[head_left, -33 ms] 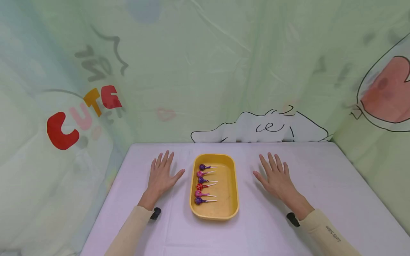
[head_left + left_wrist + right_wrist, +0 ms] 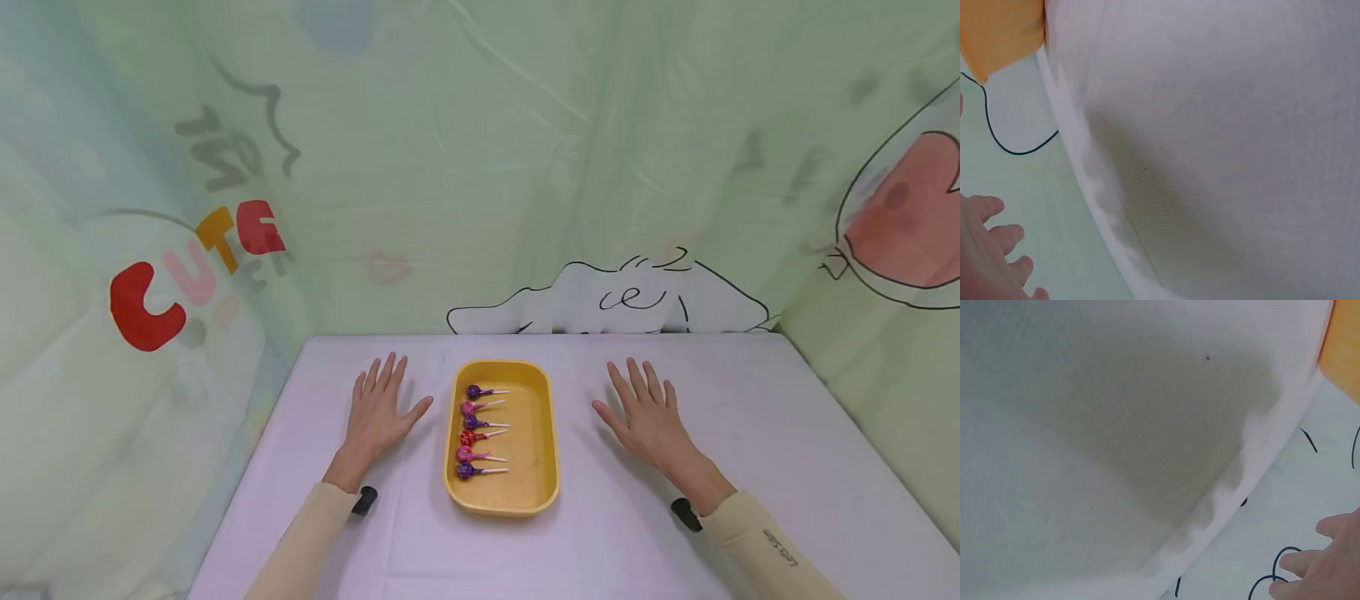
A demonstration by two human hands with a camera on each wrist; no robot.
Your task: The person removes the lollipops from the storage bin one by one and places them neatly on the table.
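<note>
A yellow tray stands in the middle of the table in the head view. Several lollipops lie in a column along its left side, sticks pointing right; a purple one is at the far end, and a red one lies lower down. To the left of the tray is my left hand, fingers spread and straight, holding nothing. My right hand is spread the same way on the tray's right side, also holding nothing. Both wrist views show the hands raised above the cloth, with shadows beneath them.
A pale cloth covers the table. Behind it and at both sides hang light green printed curtains. Dark wrist cameras sit under both wrists, one at the left and one at the right.
</note>
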